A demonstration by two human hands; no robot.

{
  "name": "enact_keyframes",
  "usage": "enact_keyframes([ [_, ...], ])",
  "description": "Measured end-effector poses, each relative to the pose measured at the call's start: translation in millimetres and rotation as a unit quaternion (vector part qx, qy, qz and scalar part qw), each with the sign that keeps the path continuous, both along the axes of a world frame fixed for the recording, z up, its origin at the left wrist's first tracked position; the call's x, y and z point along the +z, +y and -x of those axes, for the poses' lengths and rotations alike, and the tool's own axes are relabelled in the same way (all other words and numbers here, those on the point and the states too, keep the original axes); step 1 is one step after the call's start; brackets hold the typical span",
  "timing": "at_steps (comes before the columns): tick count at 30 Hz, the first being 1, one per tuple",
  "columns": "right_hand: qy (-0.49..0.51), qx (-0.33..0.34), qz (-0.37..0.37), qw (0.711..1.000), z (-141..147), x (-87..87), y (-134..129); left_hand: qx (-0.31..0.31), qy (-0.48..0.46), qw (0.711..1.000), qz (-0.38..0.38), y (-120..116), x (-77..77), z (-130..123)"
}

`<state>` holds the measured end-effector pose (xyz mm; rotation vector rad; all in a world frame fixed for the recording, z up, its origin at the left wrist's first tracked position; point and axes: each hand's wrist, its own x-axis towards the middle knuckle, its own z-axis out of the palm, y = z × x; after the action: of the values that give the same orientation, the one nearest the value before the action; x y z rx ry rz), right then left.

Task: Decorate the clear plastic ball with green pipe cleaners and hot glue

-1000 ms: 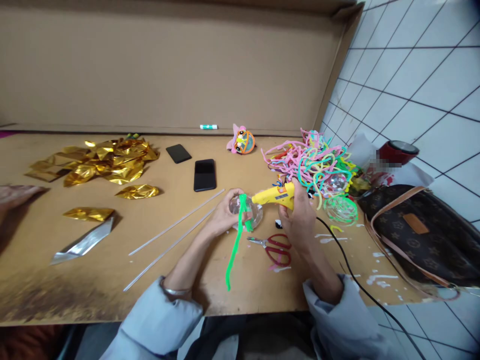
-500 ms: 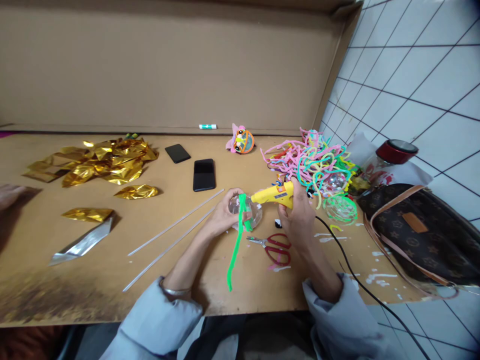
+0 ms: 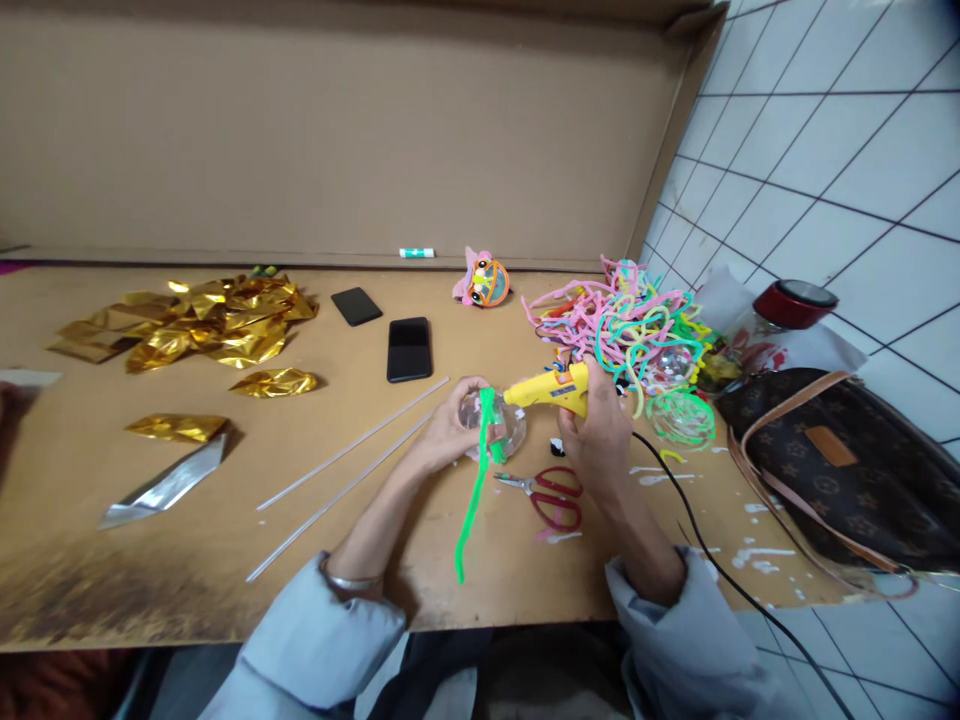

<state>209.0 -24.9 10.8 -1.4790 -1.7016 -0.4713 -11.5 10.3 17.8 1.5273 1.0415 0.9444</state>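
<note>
In my left hand (image 3: 452, 428) is a clear plastic ball (image 3: 512, 430), with fingers wrapped round its left side. A bright green pipe cleaner (image 3: 471, 510) lies over the ball and its loose end hangs down toward me. My right hand (image 3: 600, 430) grips a yellow hot glue gun (image 3: 551, 389), whose nozzle points left at the ball, close to the green strip. Whether the nozzle touches it I cannot tell. Red-handled scissors (image 3: 555, 497) lie just below, between my hands.
Pink, green and yellow pipe cleaners (image 3: 592, 320) are heaped at the right beside a brown handbag (image 3: 840, 460) and a red-lidded jar (image 3: 787, 305). Two phones (image 3: 409, 350), thin clear sticks (image 3: 352, 480) and gold foil (image 3: 225, 325) lie leftward. The gun's black cord (image 3: 697, 510) trails right.
My hands, the ball and the glue gun stay almost still. At the far left edge, another person's hand has shifted and a pale strip now shows there.
</note>
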Motion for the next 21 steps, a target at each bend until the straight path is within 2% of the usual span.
enact_keyframes([
  [10,-0.005,0.007,0.011,1.0,-1.7,0.9,-5.6,-0.013,-0.006,1.0,0.003,-0.1,2.0,-0.3],
  [21,-0.004,-0.024,0.012,1.0,-0.4,-0.7,-3.5,-0.001,0.007,1.0,-0.013,1.0,-1.0,0.6],
])
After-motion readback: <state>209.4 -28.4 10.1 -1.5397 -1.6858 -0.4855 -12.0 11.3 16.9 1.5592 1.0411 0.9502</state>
